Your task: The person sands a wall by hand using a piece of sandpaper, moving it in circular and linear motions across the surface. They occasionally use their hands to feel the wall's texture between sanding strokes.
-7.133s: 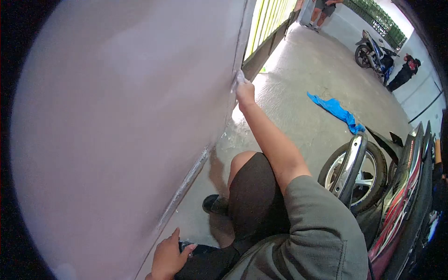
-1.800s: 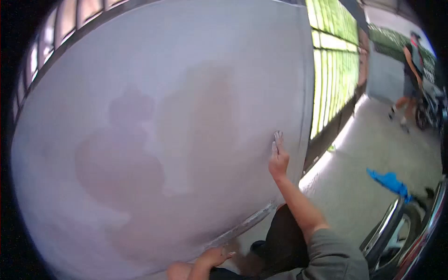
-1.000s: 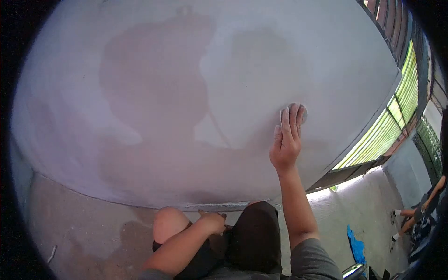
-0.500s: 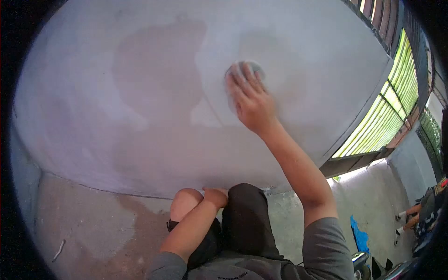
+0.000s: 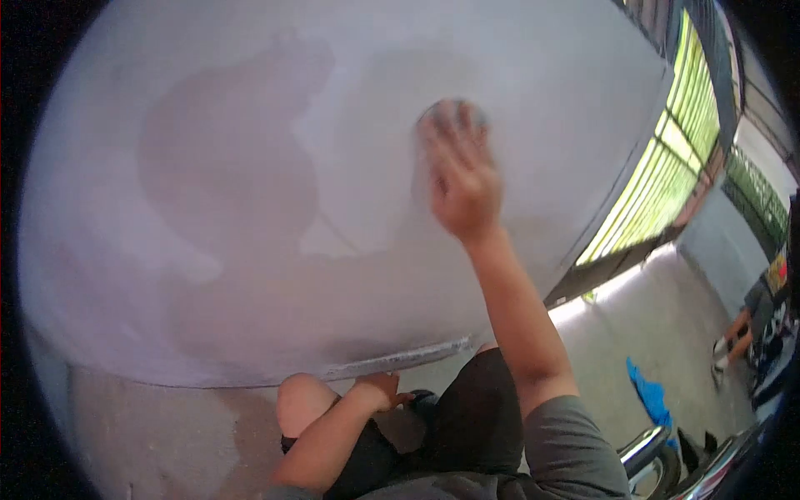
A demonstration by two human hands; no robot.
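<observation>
My right hand (image 5: 467, 179) presses a round, dark grey pad (image 5: 454, 110) flat against a large pale grey wall (image 5: 350, 200). The fingers lie over the pad and hide most of it, and motion blurs them. Two darker, damp-looking patches, one of them a large patch (image 5: 229, 154), mark the wall left of and around this hand. Down at my knees, my left hand (image 5: 379, 392) hangs loosely with nothing visible in it. Its forearm rests across my left thigh, and its fingers show only in part.
The wall meets a concrete floor (image 5: 150, 425) with a damp stain. Right of the wall is a slatted gate (image 5: 650, 183) letting in light. A blue cloth or sheet (image 5: 650, 396) lies on the floor, near part of a motorbike (image 5: 646, 454). Another person (image 5: 746, 321) stands at the far right.
My right hand and the pad have shifted right across the wall. My view has turned right, and my right knee has swung outward, away from the left one.
</observation>
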